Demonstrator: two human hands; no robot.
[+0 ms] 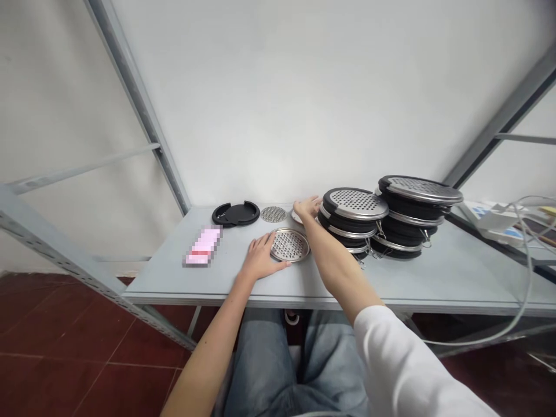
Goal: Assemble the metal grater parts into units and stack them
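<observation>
A round metal disc with a raised rim and a perforated face, like a grater plate, lies flat on the grey table. My left hand rests at its left edge, thumb and fingers spread along the rim. Farther back, my right hand reaches over a second round metal piece, its fingers apart; hand and forearm hide most of that piece. A rimless perforated disc lies left of it. Beyond that sits a black round holder with gaps in its raised edge.
Two stacks of black round units with perforated metal tops, the nearer stack and the taller stack, stand on the right with wire clasps hanging. A blurred pink item lies on the left. Metal shelf posts flank the table; a white cable hangs right.
</observation>
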